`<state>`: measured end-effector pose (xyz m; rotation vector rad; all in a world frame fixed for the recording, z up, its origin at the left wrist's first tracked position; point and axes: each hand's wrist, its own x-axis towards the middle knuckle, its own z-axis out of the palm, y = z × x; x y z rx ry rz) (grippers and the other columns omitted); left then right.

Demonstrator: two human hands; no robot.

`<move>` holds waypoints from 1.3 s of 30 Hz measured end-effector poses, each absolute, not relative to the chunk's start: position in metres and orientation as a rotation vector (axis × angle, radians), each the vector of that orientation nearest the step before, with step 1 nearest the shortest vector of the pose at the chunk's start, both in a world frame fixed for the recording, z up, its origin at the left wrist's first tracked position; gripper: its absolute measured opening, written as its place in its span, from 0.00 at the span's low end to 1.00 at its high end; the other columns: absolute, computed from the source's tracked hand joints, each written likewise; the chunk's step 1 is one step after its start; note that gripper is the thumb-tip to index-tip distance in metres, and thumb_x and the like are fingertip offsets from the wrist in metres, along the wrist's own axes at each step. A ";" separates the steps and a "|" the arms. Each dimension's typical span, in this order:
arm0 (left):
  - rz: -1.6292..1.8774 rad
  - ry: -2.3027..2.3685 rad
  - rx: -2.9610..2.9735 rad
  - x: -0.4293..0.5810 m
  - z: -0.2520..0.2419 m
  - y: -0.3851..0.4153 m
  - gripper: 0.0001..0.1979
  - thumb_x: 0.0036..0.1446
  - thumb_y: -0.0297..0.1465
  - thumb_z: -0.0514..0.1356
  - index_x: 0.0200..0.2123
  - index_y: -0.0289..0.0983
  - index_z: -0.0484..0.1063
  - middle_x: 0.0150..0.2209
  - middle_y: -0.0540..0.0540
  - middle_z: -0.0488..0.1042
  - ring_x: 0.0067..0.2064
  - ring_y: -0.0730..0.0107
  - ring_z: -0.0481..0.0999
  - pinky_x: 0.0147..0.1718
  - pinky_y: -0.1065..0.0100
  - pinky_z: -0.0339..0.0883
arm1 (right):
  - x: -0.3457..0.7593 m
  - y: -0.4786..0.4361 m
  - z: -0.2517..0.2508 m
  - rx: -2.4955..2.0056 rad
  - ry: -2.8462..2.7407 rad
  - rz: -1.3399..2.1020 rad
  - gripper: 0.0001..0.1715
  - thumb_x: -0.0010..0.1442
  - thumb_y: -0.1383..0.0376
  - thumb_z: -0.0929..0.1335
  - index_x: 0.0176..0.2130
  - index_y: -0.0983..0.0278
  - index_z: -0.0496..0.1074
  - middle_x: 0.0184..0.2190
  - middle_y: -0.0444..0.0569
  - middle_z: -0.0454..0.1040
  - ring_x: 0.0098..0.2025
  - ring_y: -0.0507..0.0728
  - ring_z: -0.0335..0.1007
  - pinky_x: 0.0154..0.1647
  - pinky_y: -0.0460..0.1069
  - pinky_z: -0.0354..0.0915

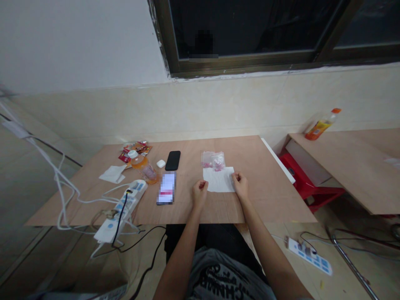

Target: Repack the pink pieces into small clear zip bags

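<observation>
A white sheet of paper [219, 180] lies on the wooden table in front of me. My left hand [199, 192] is closed with curled fingers at the sheet's left edge. At the right edge, my right hand [240, 185] pinches the paper between thumb and fingers. Just beyond the sheet, touching or nearly touching its far edge, are small clear plastic bags [213, 159] with pinkish-red bits in them. What exactly the bits are is too small to tell.
Left on the table [250, 154] are a lit phone [166, 188], a dark phone [173, 161], a white case [161, 163], an orange drink bottle [143, 167], red snack packets [136, 149], tissue [113, 174] and a power strip [121, 210] with cables. Right stands a red stool [325, 196].
</observation>
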<state>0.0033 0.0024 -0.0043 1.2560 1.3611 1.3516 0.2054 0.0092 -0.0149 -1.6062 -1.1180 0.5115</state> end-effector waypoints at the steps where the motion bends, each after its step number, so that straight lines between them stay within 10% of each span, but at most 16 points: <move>1: 1.350 1.362 1.261 0.003 -0.004 0.002 0.08 0.50 0.35 0.60 0.27 0.35 0.72 0.26 0.48 0.73 0.30 0.70 0.72 0.30 0.71 0.63 | 0.205 0.009 -0.015 -1.604 -1.116 0.516 0.21 0.54 0.52 0.62 0.31 0.67 0.71 0.22 0.46 0.70 0.27 0.54 0.64 0.29 0.47 0.59; 39: 1.358 1.355 1.261 0.002 -0.005 0.002 0.09 0.50 0.35 0.60 0.27 0.35 0.72 0.26 0.48 0.73 0.30 0.69 0.71 0.30 0.71 0.63 | 0.206 0.009 -0.015 -1.613 -1.129 0.510 0.21 0.55 0.52 0.62 0.32 0.67 0.72 0.23 0.46 0.70 0.26 0.54 0.63 0.29 0.47 0.58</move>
